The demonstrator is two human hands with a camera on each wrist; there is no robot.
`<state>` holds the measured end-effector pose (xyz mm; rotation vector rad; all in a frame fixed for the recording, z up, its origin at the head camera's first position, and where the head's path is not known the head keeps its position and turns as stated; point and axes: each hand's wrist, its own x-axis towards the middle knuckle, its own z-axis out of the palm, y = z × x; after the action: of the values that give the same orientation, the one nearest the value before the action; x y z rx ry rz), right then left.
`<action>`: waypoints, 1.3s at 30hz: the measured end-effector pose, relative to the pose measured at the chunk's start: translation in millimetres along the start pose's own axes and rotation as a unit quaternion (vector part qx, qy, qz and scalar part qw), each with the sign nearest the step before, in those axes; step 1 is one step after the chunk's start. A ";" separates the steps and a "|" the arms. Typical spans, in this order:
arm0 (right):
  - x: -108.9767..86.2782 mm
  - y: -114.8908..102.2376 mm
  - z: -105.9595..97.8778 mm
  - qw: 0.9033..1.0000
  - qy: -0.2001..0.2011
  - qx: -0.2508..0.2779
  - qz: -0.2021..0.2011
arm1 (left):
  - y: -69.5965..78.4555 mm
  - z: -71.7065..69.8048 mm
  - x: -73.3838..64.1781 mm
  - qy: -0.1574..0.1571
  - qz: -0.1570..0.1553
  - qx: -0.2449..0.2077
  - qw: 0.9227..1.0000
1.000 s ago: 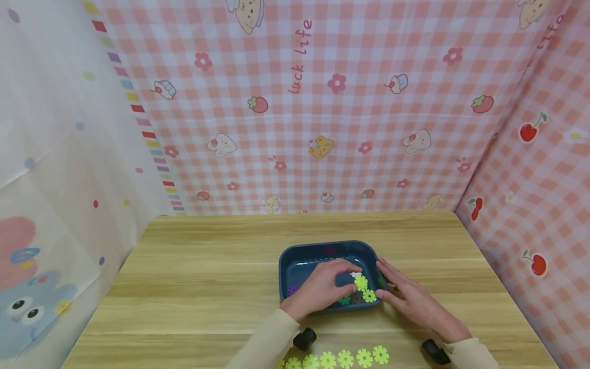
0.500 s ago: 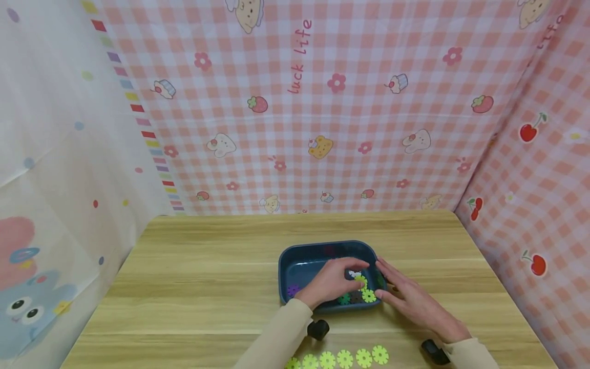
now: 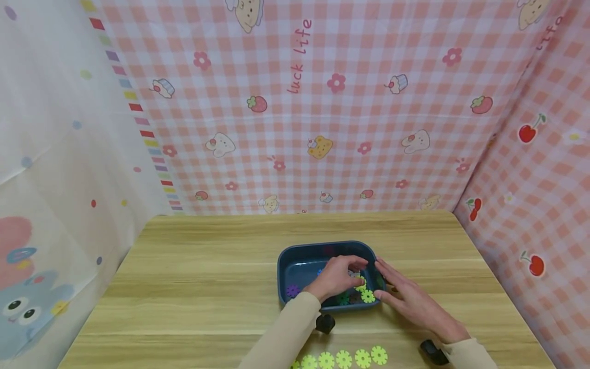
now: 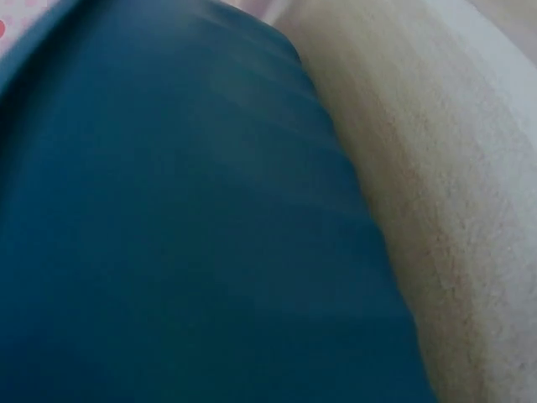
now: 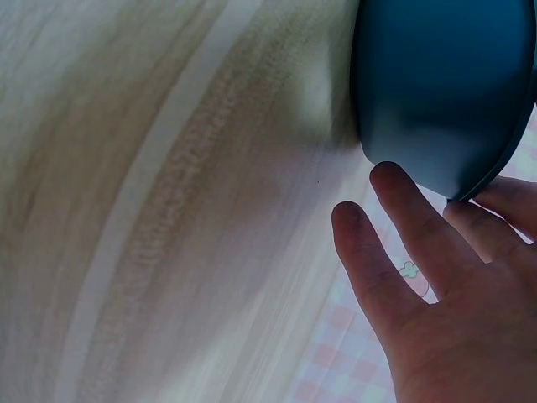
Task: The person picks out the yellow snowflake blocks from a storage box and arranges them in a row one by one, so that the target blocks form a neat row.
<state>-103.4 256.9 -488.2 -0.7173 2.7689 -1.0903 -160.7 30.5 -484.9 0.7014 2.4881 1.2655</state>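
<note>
A dark blue rectangular tub (image 3: pixel 301 247) stands on the wooden table with several small notched plastic discs inside. My left hand (image 3: pixel 335 277) reaches over its near wall into the right half, thumb and fingers apart above yellow-green discs (image 3: pixel 367 296). A greyish-white piece partly shows in the gap between thumb and fingers; no grip on it is visible. Fairly straight fingers of my right hand (image 3: pixel 412 300) rest against the tub's right end; in the right wrist view, fingertips (image 5: pixel 388 176) touch its outer wall. In the left wrist view, the tub's wall (image 4: pixel 185 218) and a sleeve fill the picture.
A row of several yellow-green discs (image 3: pixel 343 359) lies along the table's near edge, partly covered at its left by the left sleeve (image 3: pixel 286 333). Inside the tub's left side is a purple disc (image 3: pixel 292 291). Checked cloth (image 3: pixel 295 169) hangs behind the table (image 3: pixel 207 287).
My left hand has shifted right and slightly farther into the tub, its sleeve now covering more of the disc row's left end. My right hand stays at the tub's right end.
</note>
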 end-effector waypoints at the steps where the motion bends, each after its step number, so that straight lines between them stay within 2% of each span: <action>1: 0.0 -0.2 -0.1 1.000 0.001 0.000 0.000 | -0.2 0.4 0.9 0.000 -0.004 0.005 1.000; 5: 0.4 -0.6 -0.1 1.000 -0.002 0.003 0.006 | -1.5 1.9 4.4 -0.006 -0.021 0.024 0.999; 8: 0.8 -0.2 0.4 1.000 -0.004 0.002 0.008 | -3.9 3.7 6.7 -0.014 -0.016 0.058 0.998; 13: 0.2 -0.2 0.8 1.000 -0.003 0.004 0.010 | -6.9 6.4 10.6 -0.028 0.028 0.155 0.987; 18: -0.3 0.5 0.9 1.000 -0.003 0.000 0.015 | -7.4 8.3 11.5 -0.040 0.063 0.213 0.974; 31: 0.9 0.4 -0.2 1.000 -0.008 0.019 0.013 | -6.2 12.5 12.5 -0.050 0.068 0.290 0.953; 35: 0.7 0.6 0.3 1.000 -0.005 0.019 0.007 | -5.2 14.1 12.9 -0.051 0.070 0.305 0.948; 39: 0.4 0.9 1.0 1.000 -0.001 0.015 0.003 | -4.4 16.0 13.1 -0.052 0.062 0.311 0.947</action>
<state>-104.0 256.6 -489.5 -0.7070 2.7445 -1.1283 -166.2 46.2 -498.0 1.0407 2.7890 0.4289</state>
